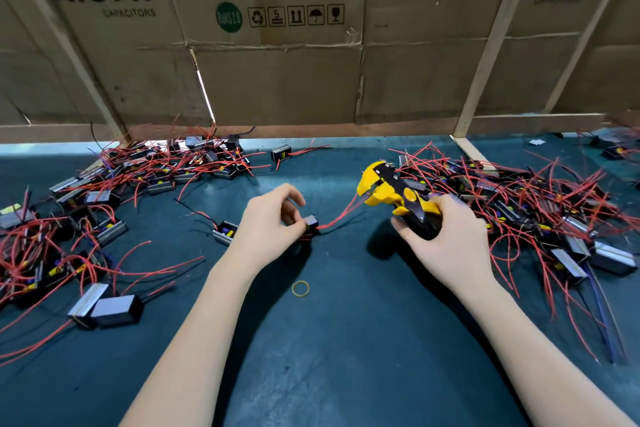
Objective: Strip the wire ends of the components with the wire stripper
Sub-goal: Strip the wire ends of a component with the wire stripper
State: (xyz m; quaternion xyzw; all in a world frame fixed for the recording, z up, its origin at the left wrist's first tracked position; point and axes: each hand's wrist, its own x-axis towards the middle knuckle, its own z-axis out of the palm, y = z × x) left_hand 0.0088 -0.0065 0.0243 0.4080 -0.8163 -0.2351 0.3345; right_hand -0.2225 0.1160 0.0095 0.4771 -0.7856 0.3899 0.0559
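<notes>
Two hands work over the middle of the dark green table (346, 340), one on each of the task's things. The left hand (266, 218) pinches a small black component (311, 220) between thumb and fingertips, holding it just above or on the table surface; which, I cannot tell. From that component a thin red wire (337, 218) runs rightward and rises toward the head of the wire stripper (398, 198), whose yellow-and-black jaws stand open with the wire end at or just inside them. The right hand (446, 236) is wrapped around the stripper's black handles, fingers curled under and thumb along the near side. The component looks light and rigid, a small boxed part that is easy to pinch by its flat sides, as is done here; gripping the body rather than the lead should keep strain off the joint where the wire enters. The wire itself looks soft and springy, likely to bend away if pushed, so it probably needs to be kept fairly taut and fed straight into the jaws. The stripper seems the heavier item, stiff, and best held well back on the handles for leverage. Heaps of similar components with red wires lie to the left (104, 201) and to the right (536, 211), well apart from the held one, and a yellow rubber band (300, 288) lies on the table between the forearms.
</notes>
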